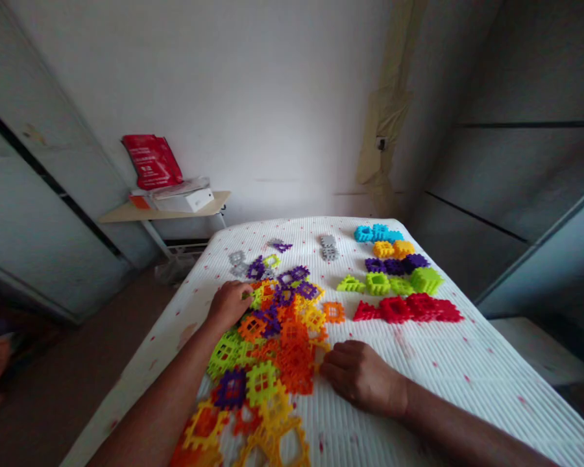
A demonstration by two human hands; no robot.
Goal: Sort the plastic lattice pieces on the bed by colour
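Note:
A loose heap of notched plastic building pieces (292,331) in orange, yellow, purple and green runs down the middle of the bed. At the heap's left edge, my left hand (228,305) has its fingers curled beside a green piece (256,298); what they grip, if anything, is hidden. My right hand (363,376) rests low on the sheet just right of the heap, closed. A yellow piece (321,346) shows at its fingertips. A single orange window piece (334,312) lies flat between the heap and the sorted rows.
Pieces stand grouped by colour on the right: blue (377,233), yellow (393,249), purple (396,264), green (399,283) and red (406,309). A grey stack (328,247) stands near the far edge. Left, a small table (175,215) bears a white box and red bag.

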